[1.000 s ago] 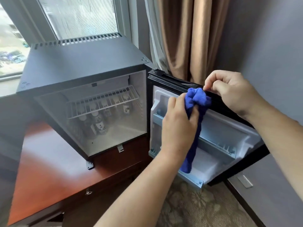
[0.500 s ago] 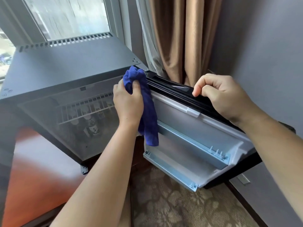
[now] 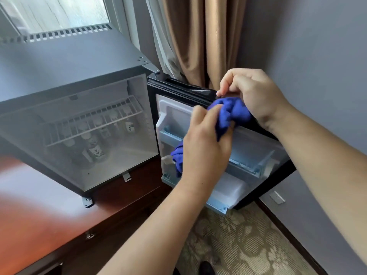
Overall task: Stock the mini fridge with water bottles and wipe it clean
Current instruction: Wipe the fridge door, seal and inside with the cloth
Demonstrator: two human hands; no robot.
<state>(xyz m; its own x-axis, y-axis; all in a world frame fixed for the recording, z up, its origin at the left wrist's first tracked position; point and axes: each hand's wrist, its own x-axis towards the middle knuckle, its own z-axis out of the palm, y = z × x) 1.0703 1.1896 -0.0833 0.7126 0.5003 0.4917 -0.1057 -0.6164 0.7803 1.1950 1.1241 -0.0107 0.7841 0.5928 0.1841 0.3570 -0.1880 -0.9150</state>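
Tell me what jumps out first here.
A bright blue cloth bunched between both hands, the left hand and right hand, against the top edge of the open fridge door, centre-right. Left of it, the mini fridge stands open, with water bottles under its wire shelf.

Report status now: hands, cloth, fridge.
Left hand gripping blue cloth at open fridge door. Right hand on door's top edge. Bottles inside. Nothing blocking.

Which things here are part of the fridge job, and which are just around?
Part of the job:
- blue cloth, gripped by the left hand
- open fridge door, right hand at its top edge
- mini fridge
- water bottles under the wire shelf

Just around:
- curtain
- window
- wooden desk
- patterned carpet
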